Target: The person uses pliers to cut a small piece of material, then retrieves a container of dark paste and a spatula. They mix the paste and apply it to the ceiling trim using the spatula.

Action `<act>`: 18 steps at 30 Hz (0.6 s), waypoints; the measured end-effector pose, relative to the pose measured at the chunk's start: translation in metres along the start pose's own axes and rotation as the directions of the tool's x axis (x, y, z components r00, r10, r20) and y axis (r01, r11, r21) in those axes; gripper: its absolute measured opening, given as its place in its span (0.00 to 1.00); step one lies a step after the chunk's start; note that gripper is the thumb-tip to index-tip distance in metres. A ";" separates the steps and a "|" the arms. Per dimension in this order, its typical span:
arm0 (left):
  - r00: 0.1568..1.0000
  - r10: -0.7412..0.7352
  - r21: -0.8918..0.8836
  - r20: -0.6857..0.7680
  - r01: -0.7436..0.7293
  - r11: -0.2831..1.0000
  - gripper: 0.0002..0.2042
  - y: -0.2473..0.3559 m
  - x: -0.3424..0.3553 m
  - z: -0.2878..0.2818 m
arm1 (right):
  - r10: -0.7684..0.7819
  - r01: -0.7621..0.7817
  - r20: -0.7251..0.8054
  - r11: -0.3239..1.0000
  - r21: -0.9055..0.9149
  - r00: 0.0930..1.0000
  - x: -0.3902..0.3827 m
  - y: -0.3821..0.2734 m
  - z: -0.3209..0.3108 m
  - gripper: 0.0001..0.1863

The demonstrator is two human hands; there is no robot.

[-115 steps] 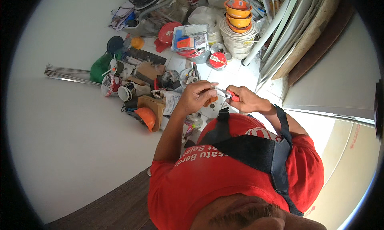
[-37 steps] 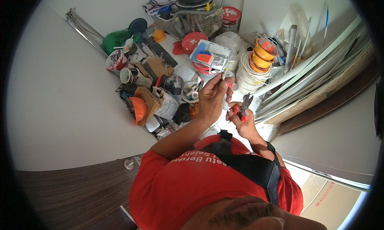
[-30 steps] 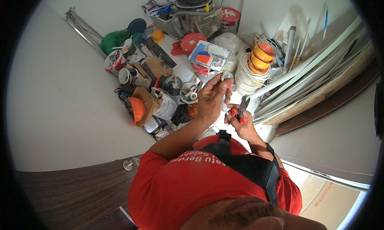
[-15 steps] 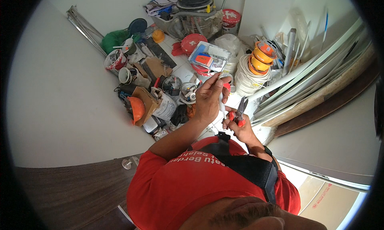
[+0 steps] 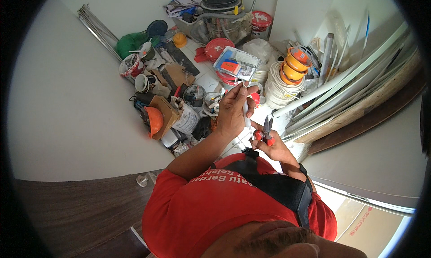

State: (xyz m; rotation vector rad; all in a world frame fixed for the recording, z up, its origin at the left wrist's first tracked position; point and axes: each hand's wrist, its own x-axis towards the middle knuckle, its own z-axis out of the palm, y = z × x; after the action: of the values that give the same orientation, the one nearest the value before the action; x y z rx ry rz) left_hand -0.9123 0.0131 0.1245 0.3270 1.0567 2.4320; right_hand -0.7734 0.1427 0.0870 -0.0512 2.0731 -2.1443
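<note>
Cluttered tiled floor [image 5: 204,76] at twelve o'clock. Left hand [image 5: 233,112] fingers closed round white cable [image 5: 246,116], long axis twelve-to-six. Right hand [image 5: 274,146] grips red-handled pliers [image 5: 266,131], jaws pointing twelve.

Behind the left hand [image 5: 231,112], part of the white cable [image 5: 246,119] is hidden, so its length cannot be told. The pliers [image 5: 266,131] show only their tips and red grips; the right hand [image 5: 274,146] covers the rest. Beyond the left hand, the clear box [image 5: 237,64] holds small parts too tiny to identify.
</note>
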 end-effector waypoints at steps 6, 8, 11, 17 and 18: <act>0.999 -0.039 -0.040 -0.024 0.038 0.998 0.16 -0.001 -0.003 0.000 | -0.011 0.012 0.027 1.000 -0.022 1.000 -0.003 0.000 0.000 0.34; 0.999 -0.048 -0.046 -0.023 0.047 0.998 0.17 -0.002 -0.004 -0.001 | -0.010 0.012 0.042 0.999 -0.046 0.999 -0.004 0.007 -0.002 0.34; 0.998 -0.054 -0.052 -0.018 0.053 0.997 0.16 -0.002 -0.005 -0.004 | -0.002 0.008 0.066 0.996 -0.089 0.998 -0.005 0.002 -0.003 0.34; 0.998 -0.059 -0.072 0.011 0.059 0.996 0.16 -0.001 -0.009 -0.007 | -0.029 0.047 0.091 0.980 -0.193 0.995 -0.007 0.003 -0.005 0.36; 0.998 -0.058 -0.081 0.018 0.059 0.995 0.16 -0.002 -0.010 -0.008 | -0.031 0.051 0.099 0.976 -0.212 0.995 -0.007 0.002 -0.005 0.36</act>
State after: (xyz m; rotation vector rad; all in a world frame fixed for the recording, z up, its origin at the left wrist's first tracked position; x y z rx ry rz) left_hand -0.9066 0.0043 0.1173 0.2841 0.9435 2.4089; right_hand -0.7669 0.1490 0.0850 -0.2192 2.2556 -1.8904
